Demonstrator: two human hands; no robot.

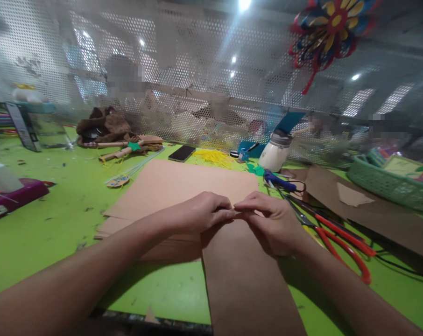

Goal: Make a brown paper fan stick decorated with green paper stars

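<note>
My left hand (200, 212) and my right hand (267, 219) meet fingertip to fingertip over the far end of a long brown cardboard strip (243, 275) that runs toward me on the green table (50, 219). Both hands are closed in a pinch on the strip's top edge. Under and behind the strip lies a stack of light brown cardboard sheets (176, 186).
Red-handled scissors (341, 242) and a blue-handled tool (279, 182) lie right of my hands. A white jar (276, 151), a black phone (181, 153), yellow shreds (213, 157), a green basket (390, 182), brown paper (372, 214) and a pink device (11, 196) surround the work. Perforated mesh stands behind.
</note>
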